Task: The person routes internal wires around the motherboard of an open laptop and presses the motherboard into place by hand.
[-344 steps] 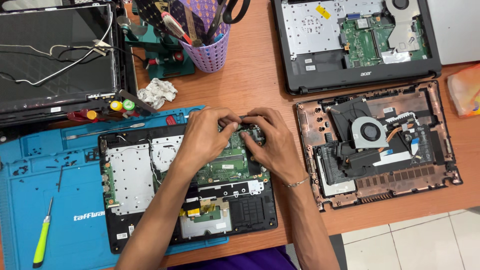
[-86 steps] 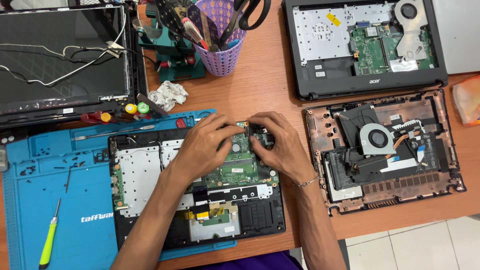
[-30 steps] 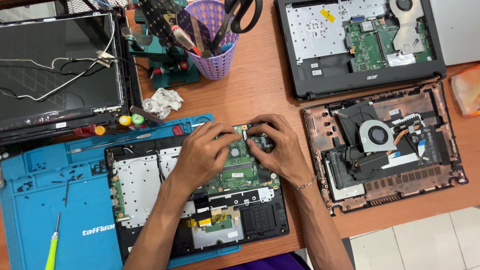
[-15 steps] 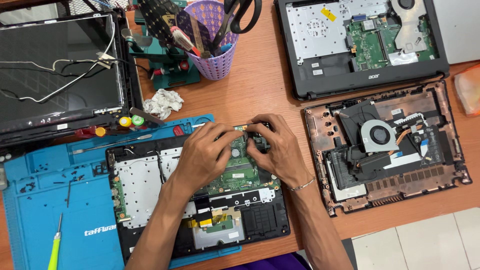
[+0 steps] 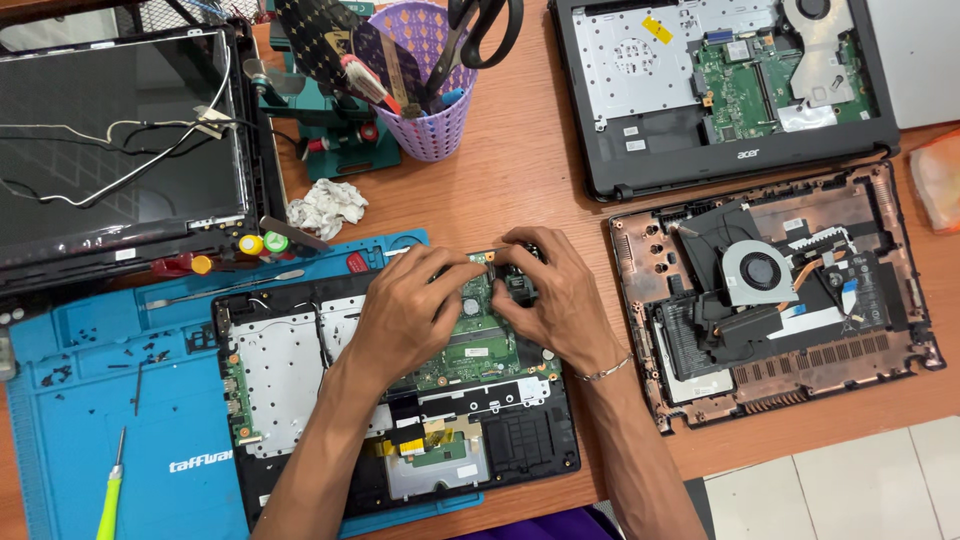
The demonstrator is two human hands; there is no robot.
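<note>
Both hands, left (image 5: pixel 410 315) and right (image 5: pixel 555 300), pinched the green board (image 5: pixel 478 335) at the far edge of the open laptop (image 5: pixel 300 370). It seemed thin and fragile; its edges looked safest for holding.

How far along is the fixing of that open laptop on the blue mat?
Done: the laptop on the blue mat lies opened, its green board bare, and small screws sit loose on the mat. In hand: the left hand and right hand both press at the board's top edge; what the fingertips grip is hidden. Left: the board sits in the case, and the screwdriver lies unused.
</note>
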